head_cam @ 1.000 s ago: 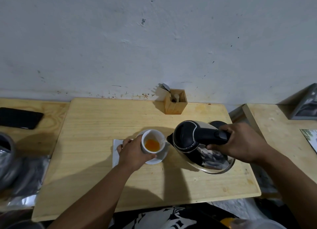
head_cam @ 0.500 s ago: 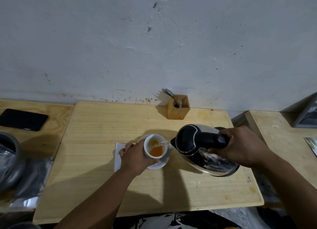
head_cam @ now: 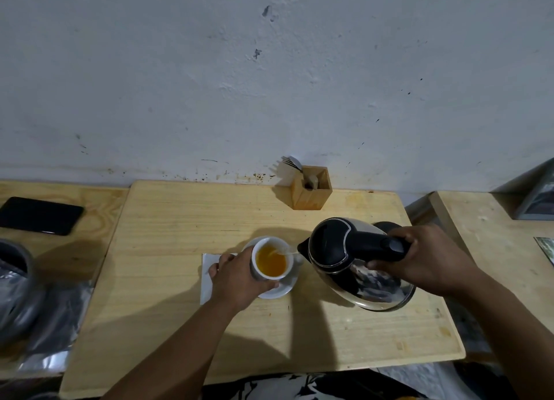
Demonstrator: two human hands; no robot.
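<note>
Cup (head_cam: 271,261) of orange liquid, on saucer (head_cam: 277,291) at centre of table (head_cam: 180,220), is gripped by L hand (head_cam: 236,276), fingers curled round its side; kettle (head_cam: 344,267), tilted just R of it w/ thin stream into cup, is held by R hand (head_cam: 425,261) wrapped round black handle; wooden holder (head_cam: 311,190) stands by wall.

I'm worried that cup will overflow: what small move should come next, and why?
Probably the right hand should ease the kettle back upright to end the pour. A thin stream runs from its spout into the cup, the orange liquid looks fairly high, and the left hand holds the cup on its saucer, close to any spill.
</note>
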